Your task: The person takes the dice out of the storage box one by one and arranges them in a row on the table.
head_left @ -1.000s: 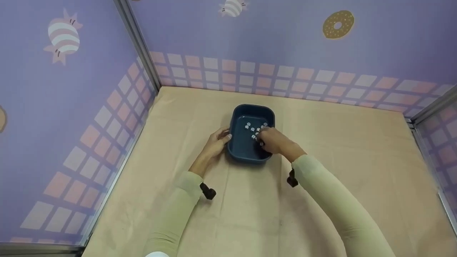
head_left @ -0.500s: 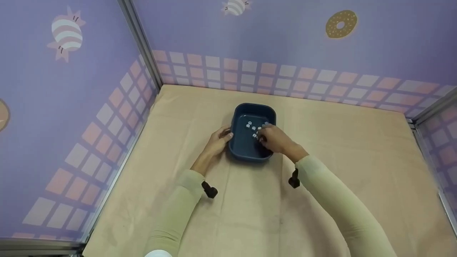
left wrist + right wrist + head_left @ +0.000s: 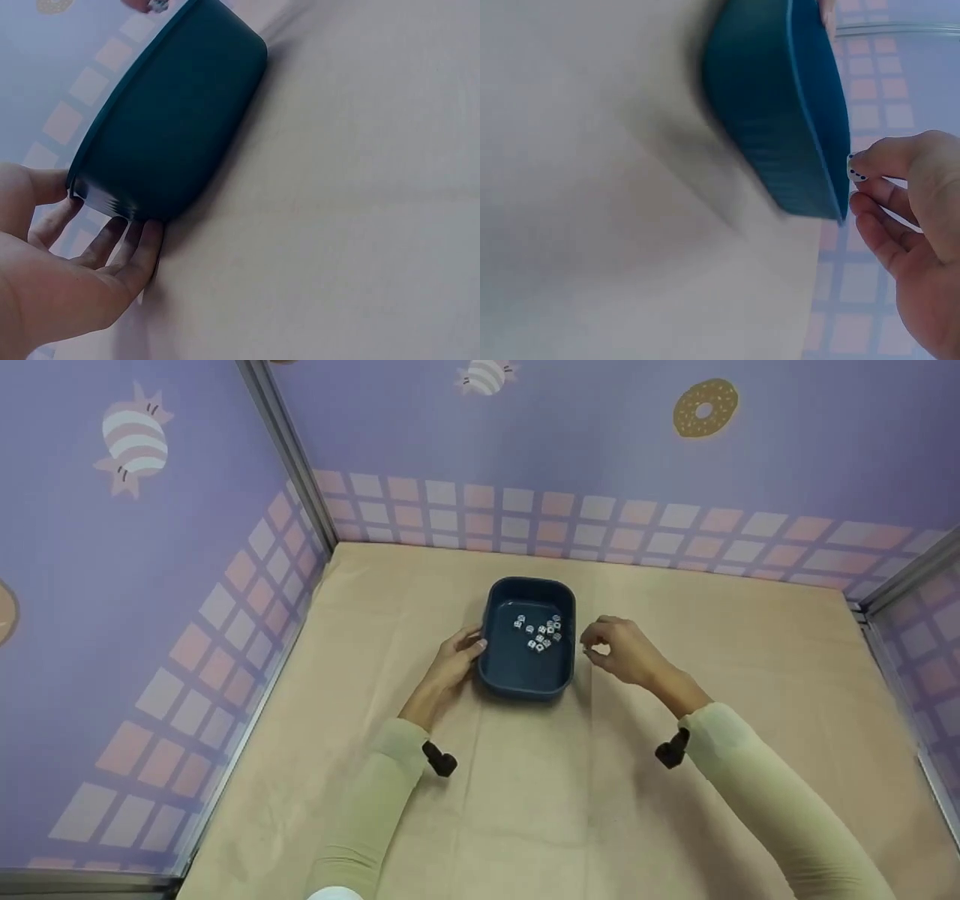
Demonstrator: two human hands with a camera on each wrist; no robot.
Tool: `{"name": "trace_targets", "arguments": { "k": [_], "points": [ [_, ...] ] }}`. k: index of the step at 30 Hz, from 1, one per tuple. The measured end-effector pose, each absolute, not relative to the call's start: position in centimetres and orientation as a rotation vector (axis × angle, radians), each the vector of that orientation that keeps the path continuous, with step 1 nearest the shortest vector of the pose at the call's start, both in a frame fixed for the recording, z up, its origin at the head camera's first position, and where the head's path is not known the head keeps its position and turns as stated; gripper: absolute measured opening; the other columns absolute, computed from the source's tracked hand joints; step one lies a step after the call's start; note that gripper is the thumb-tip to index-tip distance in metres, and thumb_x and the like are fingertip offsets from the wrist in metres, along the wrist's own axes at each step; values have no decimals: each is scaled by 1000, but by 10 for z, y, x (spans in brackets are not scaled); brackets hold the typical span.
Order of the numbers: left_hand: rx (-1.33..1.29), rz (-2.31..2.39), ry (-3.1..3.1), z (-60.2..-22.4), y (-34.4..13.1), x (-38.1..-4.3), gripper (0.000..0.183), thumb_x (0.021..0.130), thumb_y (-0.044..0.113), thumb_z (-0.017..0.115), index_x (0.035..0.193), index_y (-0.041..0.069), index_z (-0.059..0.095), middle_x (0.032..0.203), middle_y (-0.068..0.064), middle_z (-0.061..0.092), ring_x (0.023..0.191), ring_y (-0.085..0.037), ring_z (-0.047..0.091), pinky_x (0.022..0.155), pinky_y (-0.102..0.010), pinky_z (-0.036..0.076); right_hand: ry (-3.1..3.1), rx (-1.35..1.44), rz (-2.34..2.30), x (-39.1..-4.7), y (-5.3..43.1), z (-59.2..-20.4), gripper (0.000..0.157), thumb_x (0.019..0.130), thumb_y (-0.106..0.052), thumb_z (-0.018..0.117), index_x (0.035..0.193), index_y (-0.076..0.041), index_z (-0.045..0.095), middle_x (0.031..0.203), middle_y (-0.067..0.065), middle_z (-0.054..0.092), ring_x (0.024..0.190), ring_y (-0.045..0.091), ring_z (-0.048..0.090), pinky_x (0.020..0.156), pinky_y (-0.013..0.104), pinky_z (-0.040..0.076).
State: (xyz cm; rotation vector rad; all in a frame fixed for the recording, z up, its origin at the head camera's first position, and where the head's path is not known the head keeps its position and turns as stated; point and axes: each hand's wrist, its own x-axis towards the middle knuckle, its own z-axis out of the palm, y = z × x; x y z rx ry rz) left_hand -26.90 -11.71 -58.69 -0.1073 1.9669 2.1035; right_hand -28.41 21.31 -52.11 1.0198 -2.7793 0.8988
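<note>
A beige-covered table [image 3: 525, 787] spreads before the blue bin [image 3: 523, 693]. At the bin's left, the left hand [image 3: 453, 661] grips its wall with thumb and fingers. Just right of the bin, the right hand [image 3: 628, 652] pinches a white die [image 3: 856, 169]. More dice [image 3: 540, 638] lie inside the bin; behind it stands a purple wall [image 3: 585, 427].

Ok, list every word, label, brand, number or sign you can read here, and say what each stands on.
No readable words, brands or numerals.
Small white cube die in the right hand: dark round pips, no lettering.
White cube dice in the dark blue rounded rectangular tub: face marks too small to read.
The tub itself: no lettering visible.
Purple patterned wall: only pictures and squares, no lettering visible.
</note>
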Motion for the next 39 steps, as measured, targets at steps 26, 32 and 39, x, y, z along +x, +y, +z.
{"name": "trace_targets", "arguments": {
  "k": [26,32,39],
  "points": [
    [-72,2165,1871,-591,-118,-270,51,111,16,58,161,10,46,159,-20,48,135,-37,59,108,-45,53,-2890,746,1052,-247,244,-600,16,91,7,77,103,-3,79,100,7,72,94,25,67,84,43,59],
    [-87,2150,1893,-591,-118,-270,51,111,17,58,160,10,46,159,-20,48,135,-36,60,107,-44,53,-2891,728,1080,-247,244,-602,15,91,6,77,103,-3,78,100,8,69,93,24,65,81,42,56],
    [-76,2126,1924,-590,-119,-271,51,111,16,58,160,9,46,159,-21,49,134,-38,60,106,-45,54,-2888,722,1076,-246,245,-603,14,92,6,75,101,-4,79,98,7,68,91,24,62,79,40,53]
  ]
}}
